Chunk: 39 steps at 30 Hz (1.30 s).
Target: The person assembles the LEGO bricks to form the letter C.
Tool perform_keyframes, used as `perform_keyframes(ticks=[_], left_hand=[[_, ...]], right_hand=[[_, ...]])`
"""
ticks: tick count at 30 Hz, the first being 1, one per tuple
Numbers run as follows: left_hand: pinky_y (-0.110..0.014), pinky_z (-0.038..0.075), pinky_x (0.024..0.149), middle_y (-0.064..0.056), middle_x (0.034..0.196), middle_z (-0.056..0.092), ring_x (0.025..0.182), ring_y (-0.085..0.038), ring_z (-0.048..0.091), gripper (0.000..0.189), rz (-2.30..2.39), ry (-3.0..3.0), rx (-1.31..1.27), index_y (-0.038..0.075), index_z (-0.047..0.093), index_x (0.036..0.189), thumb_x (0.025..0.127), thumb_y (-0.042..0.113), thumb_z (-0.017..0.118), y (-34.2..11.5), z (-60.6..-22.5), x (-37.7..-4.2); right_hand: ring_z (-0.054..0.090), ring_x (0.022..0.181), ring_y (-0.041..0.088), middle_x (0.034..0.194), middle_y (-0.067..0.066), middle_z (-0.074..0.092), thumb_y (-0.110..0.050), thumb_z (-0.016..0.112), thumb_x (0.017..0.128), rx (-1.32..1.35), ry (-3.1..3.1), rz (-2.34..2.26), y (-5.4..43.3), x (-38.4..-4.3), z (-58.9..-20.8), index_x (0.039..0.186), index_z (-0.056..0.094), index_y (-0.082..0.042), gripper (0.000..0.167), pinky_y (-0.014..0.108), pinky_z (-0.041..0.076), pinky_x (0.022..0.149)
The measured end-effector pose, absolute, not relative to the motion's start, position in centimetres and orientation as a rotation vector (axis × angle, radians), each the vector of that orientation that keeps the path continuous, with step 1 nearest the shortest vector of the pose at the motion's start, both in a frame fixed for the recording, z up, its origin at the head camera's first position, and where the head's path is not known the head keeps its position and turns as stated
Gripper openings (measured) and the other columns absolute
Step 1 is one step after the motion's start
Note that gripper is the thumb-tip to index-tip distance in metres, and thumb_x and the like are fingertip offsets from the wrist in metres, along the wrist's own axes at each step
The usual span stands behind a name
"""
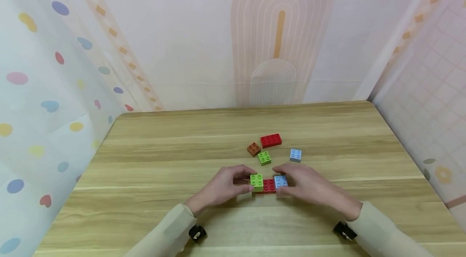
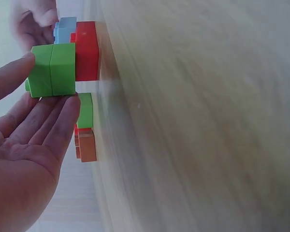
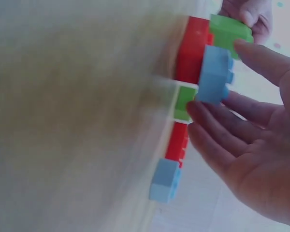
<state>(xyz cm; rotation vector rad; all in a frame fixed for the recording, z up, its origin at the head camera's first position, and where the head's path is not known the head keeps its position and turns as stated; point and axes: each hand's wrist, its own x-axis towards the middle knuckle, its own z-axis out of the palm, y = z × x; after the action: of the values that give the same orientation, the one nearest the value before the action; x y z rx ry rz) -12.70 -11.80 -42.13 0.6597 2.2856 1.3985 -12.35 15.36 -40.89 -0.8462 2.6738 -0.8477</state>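
Note:
On the wooden table lies a long red brick (image 1: 269,185) with studs showing along its middle. Two stacked green bricks (image 2: 52,70) stand on its left end, and a light blue brick (image 3: 214,75) sits on the right end. My left hand (image 1: 223,186) pinches the green stack between thumb and fingers. From the other side, the thumb and fingers of my right hand (image 1: 309,183) hold the light blue brick at its front and back. Both hands are low over the table, facing each other across the red brick.
Behind the hands lie a loose green brick (image 1: 264,158), an orange-brown brick (image 1: 253,149) and a longer red brick (image 1: 271,140). A second light blue brick (image 1: 295,155) lies farther right. Patterned cloth (image 1: 196,38) borders the table (image 1: 164,148) at the back and sides.

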Motion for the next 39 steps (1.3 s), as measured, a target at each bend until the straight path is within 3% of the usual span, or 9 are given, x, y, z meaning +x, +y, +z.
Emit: perform_keyframes(ticks=[4, 10, 39], left_hand=[[-0.023, 0.053, 0.09, -0.001, 0.121, 0.066, 0.107, -0.013, 0.065, 0.034, 1.389, 2.305, 0.655, 0.011, 0.065, 0.123, 0.09, 0.013, 0.074, -11.8, -42.0, -12.7], [-0.022, 0.053, 0.088, 0.001, 0.12, 0.067, 0.105, -0.01, 0.065, 0.034, 1.363, 2.343, 0.665, 0.012, 0.065, 0.123, 0.09, 0.014, 0.074, -11.7, -42.0, -12.5], [-0.022, 0.053, 0.088, 0.004, 0.117, 0.067, 0.105, -0.011, 0.065, 0.032, 1.382, 2.335, 0.662, 0.014, 0.066, 0.123, 0.092, 0.014, 0.073, -10.9, -42.3, -12.3]], right_hand=[[0.059, 0.119, 0.026, 0.128, 0.004, 0.064, -0.032, 0.068, 0.096, -0.852, 2.722, -0.951, 16.0, -12.6, -40.1, 0.132, 0.061, -0.01, 0.043, 0.048, 0.049, 0.099], [0.06, 0.118, 0.028, 0.128, 0.006, 0.065, -0.022, 0.069, 0.095, -0.858, 2.775, -1.112, 16.5, -13.4, -39.7, 0.126, 0.065, -0.01, 0.034, 0.049, 0.05, 0.097], [0.056, 0.12, 0.029, 0.133, 0.0, 0.06, -0.026, 0.074, 0.091, -0.912, 2.664, -1.026, 15.4, -18.1, -40.2, 0.132, 0.062, -0.013, 0.045, 0.05, 0.048, 0.099]])
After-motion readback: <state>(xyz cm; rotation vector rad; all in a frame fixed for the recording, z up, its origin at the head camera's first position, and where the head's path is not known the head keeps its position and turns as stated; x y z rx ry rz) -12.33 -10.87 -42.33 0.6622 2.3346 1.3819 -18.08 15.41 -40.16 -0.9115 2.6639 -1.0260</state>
